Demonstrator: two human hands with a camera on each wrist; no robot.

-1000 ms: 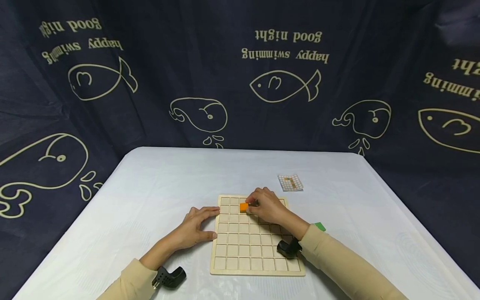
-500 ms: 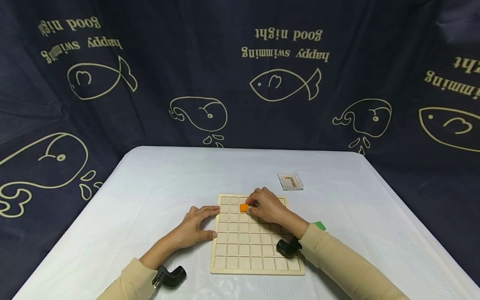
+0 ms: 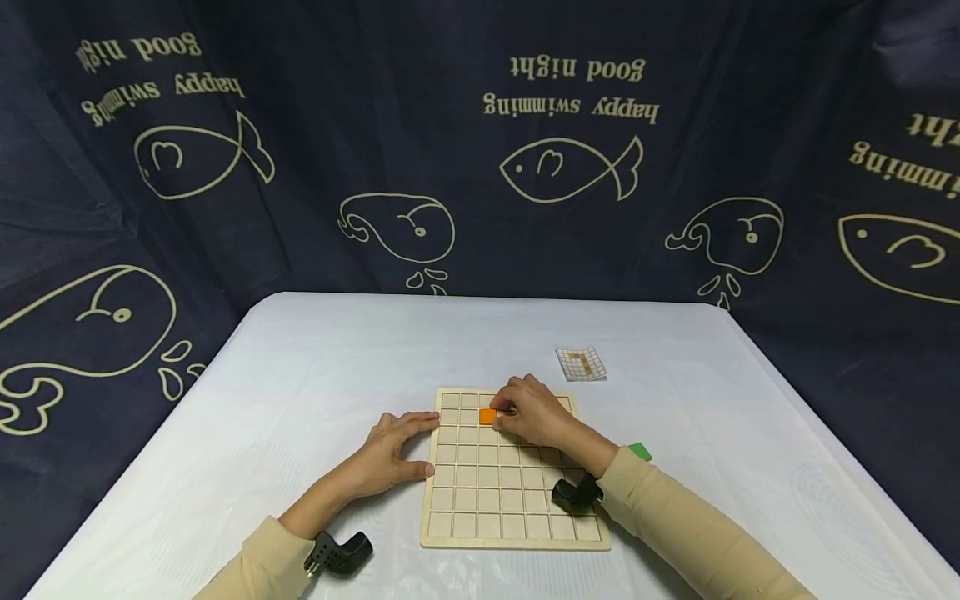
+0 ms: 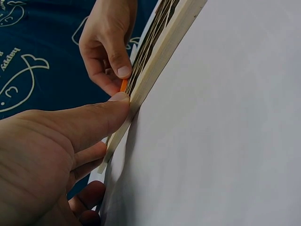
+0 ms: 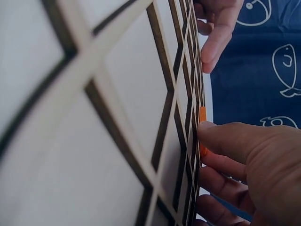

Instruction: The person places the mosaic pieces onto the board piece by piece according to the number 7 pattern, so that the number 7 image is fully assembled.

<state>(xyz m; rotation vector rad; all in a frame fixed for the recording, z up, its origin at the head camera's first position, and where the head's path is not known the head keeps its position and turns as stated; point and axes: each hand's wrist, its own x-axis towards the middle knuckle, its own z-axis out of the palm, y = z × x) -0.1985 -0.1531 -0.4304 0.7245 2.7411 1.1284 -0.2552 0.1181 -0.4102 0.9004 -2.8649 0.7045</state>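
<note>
A pale wooden board [image 3: 489,500] with a grid of square recesses lies on the table. My right hand [image 3: 534,411] reaches over its far part and pinches an orange tile [image 3: 487,416] between thumb and fingers. In the right wrist view the orange tile [image 5: 202,113] sits at grid level, with the thumb against it and part of it hidden. My left hand [image 3: 386,458] rests along the board's left edge, fingers and thumb spread. The left wrist view shows the left thumb touching the rim of the board [image 4: 162,52].
Beyond the board lies a small card [image 3: 581,365] printed with a grid and a coloured pattern. A green piece [image 3: 640,452] lies partly hidden behind the right sleeve. The white table [image 3: 360,350] ends at a dark blue curtain [image 3: 480,250].
</note>
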